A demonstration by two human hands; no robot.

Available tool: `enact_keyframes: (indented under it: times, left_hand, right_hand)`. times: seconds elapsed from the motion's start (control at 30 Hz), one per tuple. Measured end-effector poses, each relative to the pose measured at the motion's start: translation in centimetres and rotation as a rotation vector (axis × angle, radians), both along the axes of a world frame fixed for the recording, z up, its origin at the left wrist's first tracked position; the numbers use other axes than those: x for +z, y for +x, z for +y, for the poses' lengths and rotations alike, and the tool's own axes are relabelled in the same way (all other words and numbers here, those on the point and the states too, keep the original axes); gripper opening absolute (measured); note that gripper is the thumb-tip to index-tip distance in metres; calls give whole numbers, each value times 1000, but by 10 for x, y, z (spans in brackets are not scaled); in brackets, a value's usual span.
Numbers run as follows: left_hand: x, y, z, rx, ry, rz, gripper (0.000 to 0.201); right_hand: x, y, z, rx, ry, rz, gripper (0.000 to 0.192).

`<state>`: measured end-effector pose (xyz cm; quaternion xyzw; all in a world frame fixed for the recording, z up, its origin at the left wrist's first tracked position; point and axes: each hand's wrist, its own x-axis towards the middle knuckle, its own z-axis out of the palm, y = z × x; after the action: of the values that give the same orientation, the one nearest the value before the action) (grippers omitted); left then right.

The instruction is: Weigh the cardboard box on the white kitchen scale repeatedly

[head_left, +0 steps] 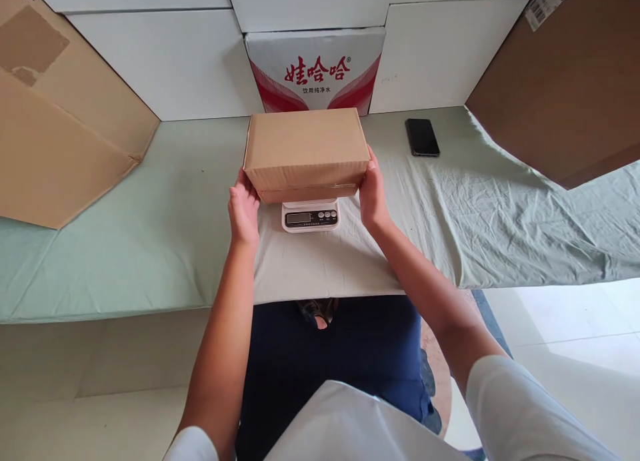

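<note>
A closed brown cardboard box [307, 141] sits over a small white digital scale [310, 216], and whether it rests fully on the scale cannot be told. Only the scale's front panel shows, with a small display and several round buttons. At the box's left end is my left hand [244, 207], its fingers partly hidden behind the cardboard. My right hand [373, 191] presses against the right end, fingertips near the upper corner. Between them, both hands hold the box by its sides.
A black phone [423, 137] lies on the green cloth [200, 181] to the right. Behind stands a white and red carton [315, 67] against white panels [160, 61]. Large cardboard sheets rise at the left [75, 127] and right [575, 81].
</note>
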<state>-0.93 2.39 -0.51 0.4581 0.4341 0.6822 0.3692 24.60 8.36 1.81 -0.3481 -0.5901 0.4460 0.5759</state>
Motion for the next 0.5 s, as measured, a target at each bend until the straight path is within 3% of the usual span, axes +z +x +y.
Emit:
enact_keyframes:
  times: [0.27,0.4,0.5]
  left_hand:
    - [11,9,1,7,21,19,79]
    - [27,7,15,-5,40,15,80]
    - [46,-1,43,-37,66,33,75]
  right_hand:
    - [13,-11,-15,36,-18,102,66]
    - [18,-12,9,7,27,87,71]
    - [32,-16,40,-16,126,44,72]
